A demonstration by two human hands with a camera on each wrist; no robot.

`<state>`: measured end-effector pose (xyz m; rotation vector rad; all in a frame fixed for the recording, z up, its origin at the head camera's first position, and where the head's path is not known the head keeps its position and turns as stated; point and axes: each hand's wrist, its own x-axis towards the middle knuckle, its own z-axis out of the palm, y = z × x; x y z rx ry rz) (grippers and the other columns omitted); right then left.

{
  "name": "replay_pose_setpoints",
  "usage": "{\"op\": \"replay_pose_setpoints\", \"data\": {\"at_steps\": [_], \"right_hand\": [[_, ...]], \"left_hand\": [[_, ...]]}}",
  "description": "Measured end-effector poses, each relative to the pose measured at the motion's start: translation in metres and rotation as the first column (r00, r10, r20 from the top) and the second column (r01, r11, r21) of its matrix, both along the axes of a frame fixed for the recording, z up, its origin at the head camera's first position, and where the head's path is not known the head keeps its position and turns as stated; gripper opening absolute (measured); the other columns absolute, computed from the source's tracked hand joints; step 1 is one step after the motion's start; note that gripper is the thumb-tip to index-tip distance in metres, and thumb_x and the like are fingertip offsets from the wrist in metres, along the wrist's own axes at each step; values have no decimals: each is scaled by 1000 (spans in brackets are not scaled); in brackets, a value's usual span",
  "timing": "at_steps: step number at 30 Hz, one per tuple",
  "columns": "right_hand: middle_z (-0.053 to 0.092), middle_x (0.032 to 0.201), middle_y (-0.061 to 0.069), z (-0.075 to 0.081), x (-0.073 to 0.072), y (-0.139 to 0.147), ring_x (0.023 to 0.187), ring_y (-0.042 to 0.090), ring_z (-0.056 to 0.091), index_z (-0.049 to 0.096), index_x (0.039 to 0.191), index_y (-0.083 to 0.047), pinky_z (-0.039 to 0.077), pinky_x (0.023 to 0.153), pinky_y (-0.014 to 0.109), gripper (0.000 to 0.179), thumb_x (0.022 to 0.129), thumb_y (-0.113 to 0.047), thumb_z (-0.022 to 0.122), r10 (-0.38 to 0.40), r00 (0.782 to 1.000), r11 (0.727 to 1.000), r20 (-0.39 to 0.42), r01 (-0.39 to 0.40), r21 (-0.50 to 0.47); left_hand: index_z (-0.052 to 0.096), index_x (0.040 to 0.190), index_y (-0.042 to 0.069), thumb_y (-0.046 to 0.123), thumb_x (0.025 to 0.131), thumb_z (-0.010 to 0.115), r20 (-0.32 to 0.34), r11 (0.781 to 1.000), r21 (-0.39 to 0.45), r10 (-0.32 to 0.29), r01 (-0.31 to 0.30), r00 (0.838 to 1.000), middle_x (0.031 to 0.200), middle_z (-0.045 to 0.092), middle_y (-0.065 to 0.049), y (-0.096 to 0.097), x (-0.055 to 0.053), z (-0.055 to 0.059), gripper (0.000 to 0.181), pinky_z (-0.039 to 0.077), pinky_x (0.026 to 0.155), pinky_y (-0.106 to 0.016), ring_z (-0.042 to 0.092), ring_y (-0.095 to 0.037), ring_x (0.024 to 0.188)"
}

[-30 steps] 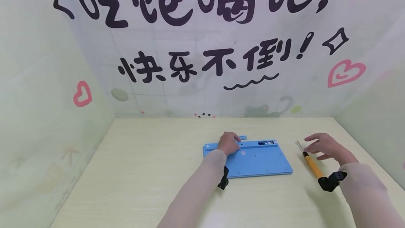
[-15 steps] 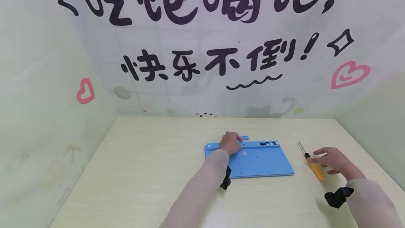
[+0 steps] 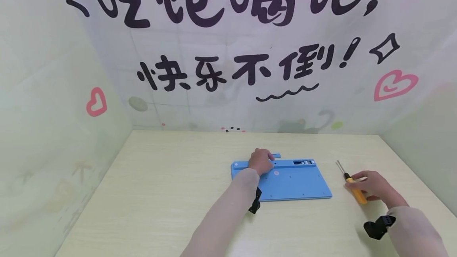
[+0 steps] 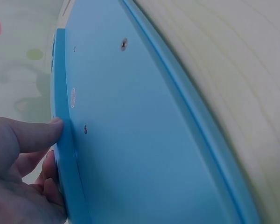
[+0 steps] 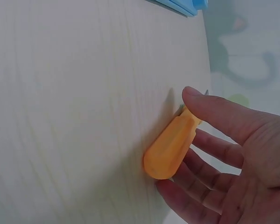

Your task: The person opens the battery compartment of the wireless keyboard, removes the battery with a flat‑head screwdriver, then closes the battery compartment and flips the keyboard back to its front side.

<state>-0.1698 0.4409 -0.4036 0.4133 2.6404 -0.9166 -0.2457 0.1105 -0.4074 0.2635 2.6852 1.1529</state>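
A light blue keyboard (image 3: 296, 185) lies face down, small screws dotting its underside. At the right end of its raised back bar, the battery compartment (image 3: 303, 162) is uncovered. My left hand (image 3: 260, 161) grips that bar; in the left wrist view the thumb rests on it and the other fingers curl behind. Just past the back edge lies a small blue battery cover (image 3: 276, 155). To the right, my right hand (image 3: 371, 183) holds a screwdriver (image 3: 360, 196) by its orange handle, thumb on one side and fingers on the other. Its metal shaft points away toward the back.
The pale wooden table (image 3: 171, 193) meets a printed back wall (image 3: 221, 110) and two side walls. Black cameras (image 3: 379, 227) are strapped to both wrists.
My right hand has drawn back toward the screwdriver's handle, and its thumb and fingers have closed around it. The left hand keeps its grip on the keyboard; the view has shifted slightly.
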Motion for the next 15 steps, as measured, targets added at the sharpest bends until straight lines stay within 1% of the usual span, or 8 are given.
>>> {"op": "replay_pose_setpoints", "data": {"at_steps": [8,12,15], "right_hand": [[54,93,25,-6,1,-4,73,23,52,46,112,15,49,59,34,72,74,-38,75,-14,999,1000,-45,14,12],[55,93,26,-7,1,-4,72,22,53,48,108,16,48,58,34,69,74,-37,75,-6,998,1000,-59,7,21],[55,93,26,-8,1,-4,72,22,52,48,108,16,48,57,34,70,73,-39,75,-1,998,1000,-63,2,18]], "left_hand": [[69,90,13,7,81,66,7,1000,-14,-11,11,1000,93,51,-4,-2,0,2,11,43,74,-33,46,-20,86],[69,89,13,8,82,66,7,1000,-6,-9,9,1000,93,51,-4,-2,0,2,10,43,73,-33,46,-20,85],[69,90,14,9,82,66,9,1000,-12,-4,4,1000,93,51,-4,-2,0,3,10,43,72,-32,46,-19,85]]}}
